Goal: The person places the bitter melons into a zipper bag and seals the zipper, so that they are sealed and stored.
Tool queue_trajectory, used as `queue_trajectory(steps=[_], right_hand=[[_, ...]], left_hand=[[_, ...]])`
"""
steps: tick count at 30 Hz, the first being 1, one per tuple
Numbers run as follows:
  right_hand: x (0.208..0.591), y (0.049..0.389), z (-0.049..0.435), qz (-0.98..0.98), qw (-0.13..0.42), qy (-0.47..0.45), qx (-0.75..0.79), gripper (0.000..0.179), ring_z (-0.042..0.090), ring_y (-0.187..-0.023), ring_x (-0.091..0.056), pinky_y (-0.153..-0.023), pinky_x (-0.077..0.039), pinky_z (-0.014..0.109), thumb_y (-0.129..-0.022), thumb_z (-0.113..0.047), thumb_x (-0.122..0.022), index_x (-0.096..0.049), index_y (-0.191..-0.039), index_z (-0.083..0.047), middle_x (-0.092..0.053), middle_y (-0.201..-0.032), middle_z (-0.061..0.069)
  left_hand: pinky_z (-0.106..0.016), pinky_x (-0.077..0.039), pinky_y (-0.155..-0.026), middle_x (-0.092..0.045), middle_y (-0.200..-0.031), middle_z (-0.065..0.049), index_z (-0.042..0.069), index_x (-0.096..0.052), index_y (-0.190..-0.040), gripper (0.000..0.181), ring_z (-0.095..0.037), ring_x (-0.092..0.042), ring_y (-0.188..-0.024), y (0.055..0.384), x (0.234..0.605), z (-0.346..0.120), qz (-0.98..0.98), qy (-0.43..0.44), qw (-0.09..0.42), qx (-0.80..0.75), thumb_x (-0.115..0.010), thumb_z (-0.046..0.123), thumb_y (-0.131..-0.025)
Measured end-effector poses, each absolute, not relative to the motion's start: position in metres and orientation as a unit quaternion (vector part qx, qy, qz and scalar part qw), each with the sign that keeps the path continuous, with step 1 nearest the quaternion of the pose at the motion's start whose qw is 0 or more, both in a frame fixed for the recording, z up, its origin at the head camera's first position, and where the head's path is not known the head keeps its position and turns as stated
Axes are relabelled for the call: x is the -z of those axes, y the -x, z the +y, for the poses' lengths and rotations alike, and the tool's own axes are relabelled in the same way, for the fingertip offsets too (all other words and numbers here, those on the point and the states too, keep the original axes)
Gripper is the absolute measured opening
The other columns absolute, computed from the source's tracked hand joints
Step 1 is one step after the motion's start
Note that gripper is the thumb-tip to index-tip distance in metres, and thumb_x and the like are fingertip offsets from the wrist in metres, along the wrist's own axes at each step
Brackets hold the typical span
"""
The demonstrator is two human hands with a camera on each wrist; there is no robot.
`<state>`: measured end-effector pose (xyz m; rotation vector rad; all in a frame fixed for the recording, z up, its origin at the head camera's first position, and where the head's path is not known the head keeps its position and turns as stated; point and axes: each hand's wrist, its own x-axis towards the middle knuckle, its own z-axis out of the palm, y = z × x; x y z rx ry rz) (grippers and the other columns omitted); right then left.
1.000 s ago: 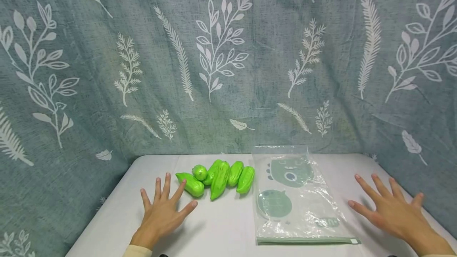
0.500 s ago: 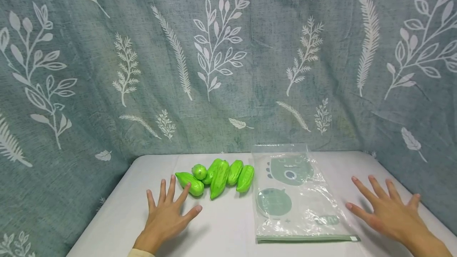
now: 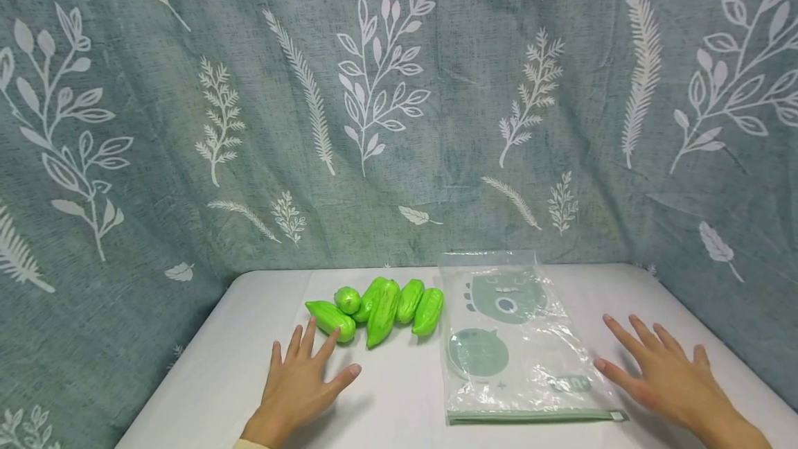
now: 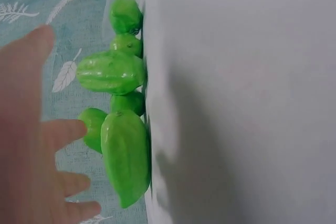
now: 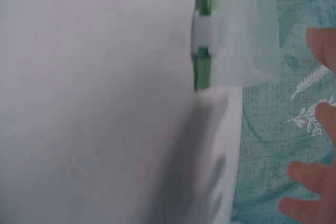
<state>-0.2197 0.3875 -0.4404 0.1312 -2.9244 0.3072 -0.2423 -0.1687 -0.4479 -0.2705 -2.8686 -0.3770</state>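
An empty left grip (image 3: 300, 385), fingers spread, is hovering, green vegetables (image 3: 383, 312) at one o'clock; right grip (image 3: 673, 383) likewise, bag (image 3: 526, 352) at nine; gentle lowering is looking best.

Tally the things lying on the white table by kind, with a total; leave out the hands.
Bright green produce pieces: 6
Clear zip bag with green prints: 1
Total: 7
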Motion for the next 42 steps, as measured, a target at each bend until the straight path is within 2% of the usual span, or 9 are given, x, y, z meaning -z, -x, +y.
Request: queue_trajectory(steps=[4,6,13,19,24,29,33,38,42], right_hand=[[0.443,0.220,0.382,-0.986,0.092,-0.050,-0.129,0.085,0.063,-0.127,-0.035,-0.087,-0.026,0.083,-0.095,-0.065,-0.052,-0.026,-0.160,-0.017,-0.036,-0.147,0.037],[0.444,0.220,0.379,-0.984,0.089,-0.054,-0.142,0.082,0.062,-0.125,-0.039,-0.084,-0.034,0.080,-0.096,-0.062,-0.053,-0.033,-0.157,-0.011,-0.039,-0.145,0.038],[0.452,0.216,0.363,-0.965,0.127,-0.084,-0.215,0.061,0.054,-0.121,-0.048,-0.091,-0.038,0.072,-0.096,-0.046,-0.063,-0.057,-0.137,-0.001,-0.056,-0.132,0.029],[0.452,0.215,0.354,-0.958,0.134,-0.086,-0.239,0.050,0.049,-0.115,-0.056,-0.089,-0.046,0.065,-0.096,-0.040,-0.066,-0.064,-0.127,-0.001,-0.062,-0.126,0.024],[0.452,0.214,0.349,-0.952,0.132,-0.082,-0.265,0.044,0.037,-0.106,-0.064,-0.078,-0.057,0.045,-0.095,-0.035,-0.069,-0.067,-0.124,-0.003,-0.065,-0.122,0.018],[0.455,0.212,0.342,-0.945,0.154,-0.103,-0.268,0.037,0.023,-0.101,-0.065,-0.073,-0.056,0.031,-0.091,-0.031,-0.074,-0.070,-0.121,-0.009,-0.069,-0.118,0.009],[0.457,0.210,0.338,-0.949,0.146,-0.117,-0.254,0.036,0.026,-0.105,-0.064,-0.076,-0.056,0.035,-0.091,-0.033,-0.074,-0.071,-0.119,-0.011,-0.068,-0.119,0.007],[0.456,0.206,0.335,-0.954,0.091,-0.111,-0.264,0.045,0.041,-0.117,-0.059,-0.088,-0.052,0.055,-0.093,-0.042,-0.069,-0.068,-0.124,-0.010,-0.064,-0.125,0.014],[0.456,0.206,0.332,-0.954,0.086,-0.118,-0.261,0.046,0.041,-0.119,-0.057,-0.092,-0.047,0.060,-0.093,-0.044,-0.069,-0.068,-0.125,-0.011,-0.064,-0.126,0.013]], left_hand=[[-0.070,-0.014,-0.112,-0.040,-0.155,-0.016,0.022,-0.059,-0.142,0.075,-0.039,-0.034,-0.143,0.242,0.450,-0.166,-0.977,0.101,0.136,0.130,-0.044,0.075,-0.091],[-0.068,-0.019,-0.111,-0.047,-0.149,-0.014,0.021,-0.064,-0.137,0.069,-0.036,-0.040,-0.139,0.242,0.450,-0.164,-0.973,0.110,0.155,0.132,-0.048,0.071,-0.092],[-0.058,-0.037,-0.105,-0.064,-0.129,-0.008,0.016,-0.074,-0.118,0.051,-0.028,-0.056,-0.122,0.239,0.452,-0.151,-0.953,0.160,0.217,0.139,-0.059,0.058,-0.093],[-0.051,-0.044,-0.098,-0.066,-0.123,-0.007,0.017,-0.075,-0.111,0.041,-0.027,-0.059,-0.117,0.238,0.454,-0.137,-0.945,0.189,0.224,0.148,-0.063,0.052,-0.093],[-0.046,-0.050,-0.087,-0.070,-0.114,-0.002,0.017,-0.076,-0.108,0.037,-0.022,-0.064,-0.109,0.238,0.454,-0.125,-0.938,0.214,0.226,0.154,-0.065,0.049,-0.092],[-0.041,-0.052,-0.076,-0.072,-0.108,0.003,0.019,-0.076,-0.107,0.034,-0.018,-0.067,-0.098,0.239,0.451,-0.108,-0.935,0.238,0.211,0.153,-0.065,0.047,-0.092],[-0.039,-0.053,-0.074,-0.072,-0.107,0.004,0.020,-0.077,-0.108,0.032,-0.017,-0.067,-0.098,0.237,0.447,-0.090,-0.935,0.248,0.196,0.164,-0.064,0.046,-0.092],[-0.035,-0.053,-0.070,-0.072,-0.105,0.006,0.021,-0.077,-0.107,0.029,-0.015,-0.067,-0.096,0.231,0.446,-0.069,-0.931,0.262,0.183,0.176,-0.065,0.043,-0.092],[-0.033,-0.054,-0.069,-0.072,-0.103,0.007,0.021,-0.078,-0.106,0.027,-0.013,-0.067,-0.096,0.227,0.446,-0.059,-0.928,0.269,0.179,0.185,-0.066,0.042,-0.092]])
